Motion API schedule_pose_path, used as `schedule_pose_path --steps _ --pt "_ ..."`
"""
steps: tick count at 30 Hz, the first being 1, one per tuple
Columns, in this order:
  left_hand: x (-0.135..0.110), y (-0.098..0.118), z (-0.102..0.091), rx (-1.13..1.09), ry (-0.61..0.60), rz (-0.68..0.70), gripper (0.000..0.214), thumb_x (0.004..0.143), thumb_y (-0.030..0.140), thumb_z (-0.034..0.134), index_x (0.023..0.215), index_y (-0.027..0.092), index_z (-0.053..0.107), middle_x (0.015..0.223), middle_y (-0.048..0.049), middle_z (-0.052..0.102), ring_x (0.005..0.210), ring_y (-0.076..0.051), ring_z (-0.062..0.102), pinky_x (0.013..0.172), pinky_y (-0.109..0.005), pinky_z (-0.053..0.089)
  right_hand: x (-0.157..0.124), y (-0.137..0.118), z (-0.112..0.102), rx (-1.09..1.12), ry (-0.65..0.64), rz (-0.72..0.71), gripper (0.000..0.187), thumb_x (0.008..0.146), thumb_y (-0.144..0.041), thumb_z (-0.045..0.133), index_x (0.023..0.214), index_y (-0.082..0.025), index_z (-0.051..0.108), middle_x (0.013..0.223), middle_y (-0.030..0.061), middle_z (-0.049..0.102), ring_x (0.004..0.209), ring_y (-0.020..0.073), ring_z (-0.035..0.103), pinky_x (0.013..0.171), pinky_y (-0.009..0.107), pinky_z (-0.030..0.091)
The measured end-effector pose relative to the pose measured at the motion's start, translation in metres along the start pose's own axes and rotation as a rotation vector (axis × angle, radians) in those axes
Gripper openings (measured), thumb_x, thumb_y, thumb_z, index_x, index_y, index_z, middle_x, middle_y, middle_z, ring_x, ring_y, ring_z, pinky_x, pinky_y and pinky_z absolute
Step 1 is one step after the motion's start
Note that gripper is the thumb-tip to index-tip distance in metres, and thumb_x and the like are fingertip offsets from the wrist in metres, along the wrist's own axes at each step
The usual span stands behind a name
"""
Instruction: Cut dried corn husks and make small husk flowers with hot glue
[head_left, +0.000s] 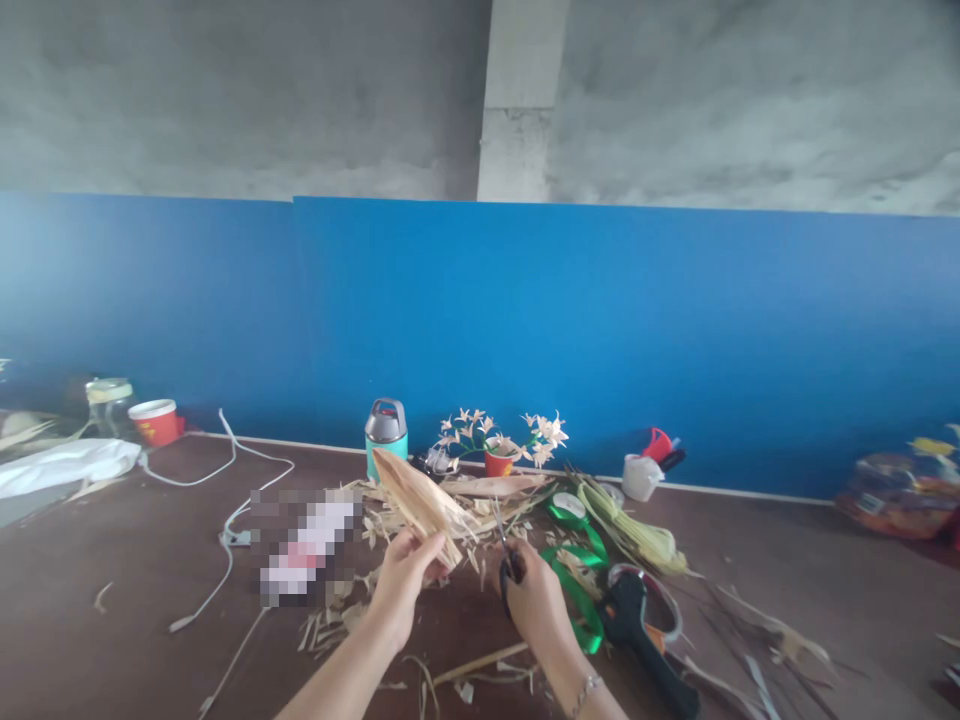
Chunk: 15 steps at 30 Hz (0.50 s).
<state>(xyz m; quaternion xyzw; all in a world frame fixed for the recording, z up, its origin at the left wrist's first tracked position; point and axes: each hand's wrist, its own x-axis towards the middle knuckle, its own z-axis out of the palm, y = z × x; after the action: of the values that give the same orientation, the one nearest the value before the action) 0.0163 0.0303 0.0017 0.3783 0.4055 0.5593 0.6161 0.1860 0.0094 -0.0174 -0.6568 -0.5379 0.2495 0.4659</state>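
Observation:
My left hand pinches the lower end of a dried corn husk, which points up and to the left. In my right hand is a pair of scissors with dark handles, its thin blades pointing up toward the husk. The blades stand a little apart from the husk's right side. Below and behind both hands, husk scraps lie scattered on the brown table. Another long husk piece rests on the pile behind.
Right of my right hand lie green ribbon, a black glue gun and a pale-green husk bundle. Behind stand a teal flask, husk flowers in a red cup, and a white container. A white cable runs left.

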Motion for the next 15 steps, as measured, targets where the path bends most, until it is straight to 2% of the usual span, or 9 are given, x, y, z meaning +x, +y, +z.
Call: schedule_pose_path --steps 2,5,8,10,13,15 --pt "0.002 0.001 -0.003 -0.032 0.025 -0.007 0.025 0.058 0.032 0.075 0.073 0.014 0.067 0.065 -0.0015 0.068 0.060 -0.015 0.061 0.055 -0.024 0.047 -0.002 -0.003 0.000 0.052 -0.036 -0.050 0.018 0.067 -0.023 0.055 0.084 -0.018 0.061 0.070 0.0058 0.065 0.067 0.0210 0.059 0.062 0.028 0.042" --pt "0.005 0.001 -0.005 -0.093 0.079 0.005 0.023 0.055 0.029 0.078 0.066 0.013 0.065 0.061 -0.0001 0.066 0.057 -0.013 0.060 0.051 -0.022 0.046 -0.005 -0.008 0.003 0.259 -0.216 -0.065 0.019 0.064 -0.027 0.061 0.080 -0.016 0.060 0.061 0.0018 0.061 0.057 0.0164 0.055 0.052 0.024 0.041" --pt "0.007 0.004 -0.006 -0.226 0.152 0.029 0.018 0.055 0.022 0.078 0.064 0.014 0.064 0.060 0.0007 0.066 0.054 -0.012 0.059 0.049 -0.021 0.045 -0.009 -0.012 0.006 0.328 -0.426 0.070 0.024 0.059 -0.032 0.067 0.073 -0.014 0.059 0.047 -0.0043 0.051 0.041 0.0095 0.044 0.040 0.020 0.033" --pt "0.008 0.007 -0.006 -0.295 0.190 0.039 0.016 0.056 0.017 0.077 0.065 0.014 0.064 0.060 0.0015 0.066 0.055 -0.012 0.059 0.050 -0.021 0.046 -0.012 -0.012 0.006 0.310 -0.562 0.153 0.027 0.060 -0.035 0.068 0.074 -0.014 0.059 0.044 -0.0055 0.051 0.036 0.0078 0.043 0.037 0.019 0.031" --pt "0.008 0.012 -0.005 -0.329 0.165 0.039 0.014 0.057 0.014 0.075 0.067 0.015 0.065 0.061 0.0028 0.066 0.057 -0.012 0.059 0.052 -0.020 0.047 -0.015 -0.012 0.004 0.288 -0.720 0.188 0.029 0.062 -0.037 0.067 0.077 -0.013 0.061 0.045 -0.0041 0.056 0.035 0.0075 0.046 0.037 0.017 0.034" --pt "0.006 0.013 -0.004 -0.327 0.110 0.042 0.016 0.056 0.014 0.076 0.068 0.015 0.065 0.063 0.0025 0.066 0.057 -0.011 0.059 0.054 -0.020 0.047 -0.016 -0.013 0.003 0.301 -0.753 0.186 0.031 0.062 -0.038 0.067 0.078 -0.012 0.061 0.046 -0.0033 0.057 0.035 0.0071 0.047 0.036 0.017 0.034"
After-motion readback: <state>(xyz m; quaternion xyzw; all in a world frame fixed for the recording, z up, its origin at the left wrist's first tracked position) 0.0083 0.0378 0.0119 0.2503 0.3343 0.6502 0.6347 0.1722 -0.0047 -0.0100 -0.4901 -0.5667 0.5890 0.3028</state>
